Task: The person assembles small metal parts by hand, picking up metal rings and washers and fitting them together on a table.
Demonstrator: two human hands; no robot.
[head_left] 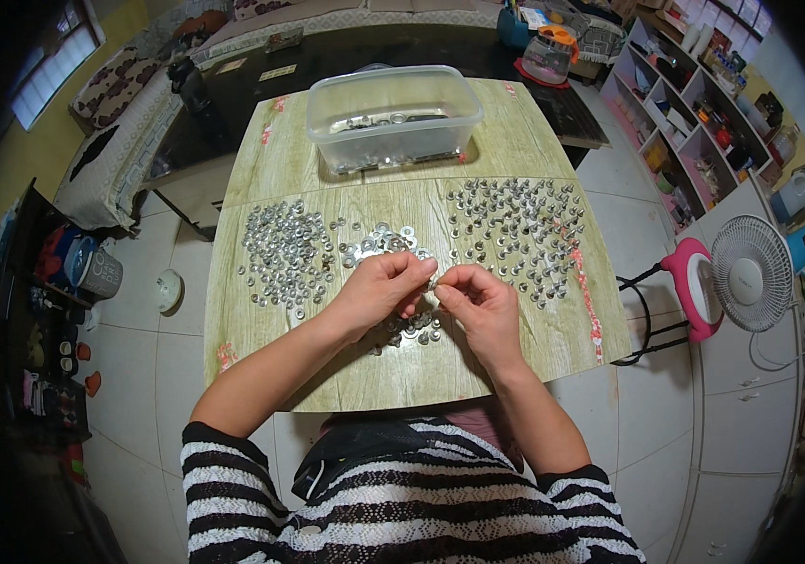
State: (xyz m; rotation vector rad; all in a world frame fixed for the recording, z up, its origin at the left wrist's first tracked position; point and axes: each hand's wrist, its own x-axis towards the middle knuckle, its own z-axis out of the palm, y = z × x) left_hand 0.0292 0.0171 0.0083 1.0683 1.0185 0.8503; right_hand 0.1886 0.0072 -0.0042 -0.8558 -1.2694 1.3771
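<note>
Fingertips meeting, my left hand (376,288) and right hand (487,306) pinch a small metal piece (434,282) over the middle of a wood-patterned table (355,387), seen from my remote post. Small silvery rings (285,252) spread across the table's left side, metal studs (517,235) across its right; a clear plastic bin (393,148) sits at its far end. Beyond the table stretches a dark tabletop (247,105); to its right stand a pink-and-white fan (749,274) and cubby shelves (694,117); around it, pale floor tiles (130,376).
</note>
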